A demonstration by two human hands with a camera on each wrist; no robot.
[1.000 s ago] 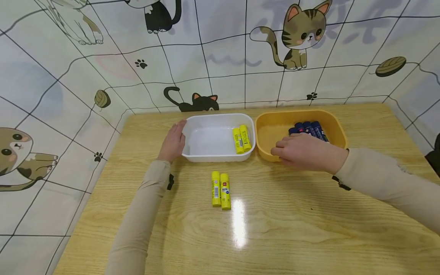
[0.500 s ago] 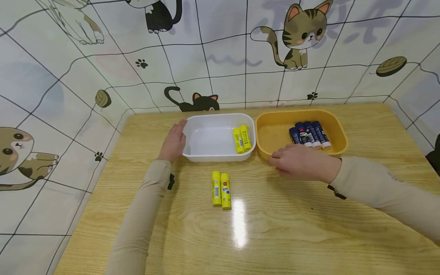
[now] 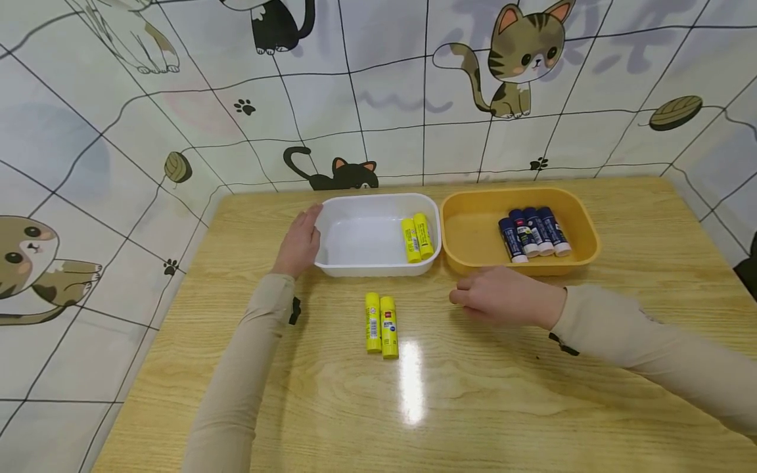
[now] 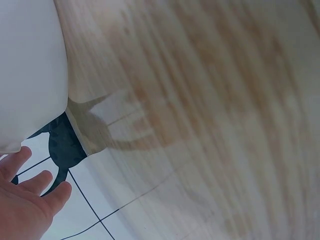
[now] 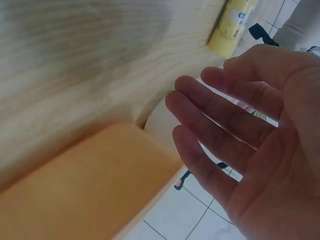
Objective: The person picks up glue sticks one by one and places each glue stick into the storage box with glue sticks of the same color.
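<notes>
Rests the left hand (image 3: pixel 298 244) against the outer left end of the white tray (image 3: pixel 361 236), with fingers apart and nearly straight, perhaps to steady it; cannot tell the place of the thumb. Holds nothing in the right hand (image 3: pixel 508 297), with fingers slightly bent, over the table (image 3: pixel 473 394), just in front of the orange tray (image 3: pixel 473 230). Has 4 dark blue sticks (image 3: pixel 537 231) in the orange tray and 2 yellow sticks (image 3: pixel 411 240) in the white tray, kept apart probably by colour and laid toward the right, leaving room at the left. Has 2 more yellow sticks (image 3: pixel 388 328) on the table before the white tray, untouched. Compared with 1.0 second ago, has drawn the right hand back from above the orange tray, uncovering the blue sticks; has not visibly moved the left hand.
</notes>
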